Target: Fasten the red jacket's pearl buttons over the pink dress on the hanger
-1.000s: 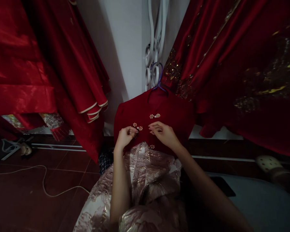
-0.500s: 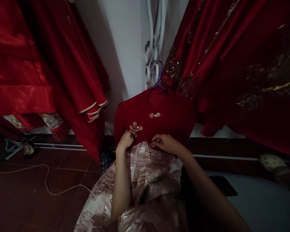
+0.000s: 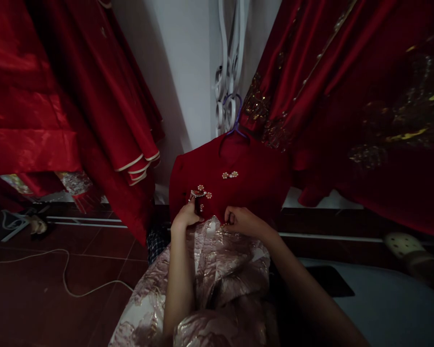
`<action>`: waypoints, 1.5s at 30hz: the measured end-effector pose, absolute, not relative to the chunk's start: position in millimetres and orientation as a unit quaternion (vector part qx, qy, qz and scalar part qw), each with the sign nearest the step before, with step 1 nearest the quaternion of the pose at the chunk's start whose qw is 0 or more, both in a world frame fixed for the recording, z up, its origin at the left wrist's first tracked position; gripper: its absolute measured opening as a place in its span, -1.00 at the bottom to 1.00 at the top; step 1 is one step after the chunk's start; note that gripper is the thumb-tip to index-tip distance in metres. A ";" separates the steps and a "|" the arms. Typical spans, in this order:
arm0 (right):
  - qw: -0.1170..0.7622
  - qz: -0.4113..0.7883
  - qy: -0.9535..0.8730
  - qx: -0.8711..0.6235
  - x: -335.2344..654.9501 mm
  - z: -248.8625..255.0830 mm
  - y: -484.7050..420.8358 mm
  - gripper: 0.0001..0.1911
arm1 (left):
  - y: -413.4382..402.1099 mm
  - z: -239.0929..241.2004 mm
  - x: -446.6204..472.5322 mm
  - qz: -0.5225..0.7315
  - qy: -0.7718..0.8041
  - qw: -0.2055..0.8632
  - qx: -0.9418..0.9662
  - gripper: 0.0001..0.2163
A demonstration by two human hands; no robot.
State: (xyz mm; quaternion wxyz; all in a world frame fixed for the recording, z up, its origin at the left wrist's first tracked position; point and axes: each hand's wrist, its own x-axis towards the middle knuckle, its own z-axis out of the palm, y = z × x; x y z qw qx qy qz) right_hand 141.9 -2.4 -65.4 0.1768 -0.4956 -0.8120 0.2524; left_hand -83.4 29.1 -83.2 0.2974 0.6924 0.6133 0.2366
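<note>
my hands work the fastenings of a red jacket (image 3: 260,180) at the centre of the frame.

it hangs on a purple hanger (image 3: 234,120) from a white scrolled rack (image 3: 228,72). my left hand (image 3: 185,217) pinches the fabric below a pearl clasp (image 3: 199,193); my right hand (image 3: 243,221) pinches a lower clasp at the hem. pale brocade fabric (image 3: 220,260) lies under my wrists, red dresses (image 3: 75,96) hang upper left, and a white cord (image 3: 63,270) crosses the floor lower left.

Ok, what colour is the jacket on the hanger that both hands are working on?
Dark red jacket, with pearl-like clasps; the head view shows it.
</note>
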 end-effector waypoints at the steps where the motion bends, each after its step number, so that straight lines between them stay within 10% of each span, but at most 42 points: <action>1: 0.173 0.246 -0.813 -0.498 141.4 -66.2 -2.4 -0.80 | 30.3 -84.6 -82.2 0.235 0.607 0.299 0.698 -0.25; 9: 0.152 0.233 -0.815 -0.509 137.7 -64.4 -6.8 -0.78 | 37.6 -96.8 -79.6 0.305 0.584 0.318 0.681 -0.86; 31: 0.483 0.325 -0.599 -0.550 152.6 -46.2 8.2 -0.68 | 3.9 -33.6 -76.8 0.402 0.538 0.218 0.708 -0.89; 45: 0.375 0.496 -0.601 -0.503 156.4 -46.9 2.5 -0.68 | 16.6 -61.8 -50.7 0.340 0.481 0.362 0.722 -0.78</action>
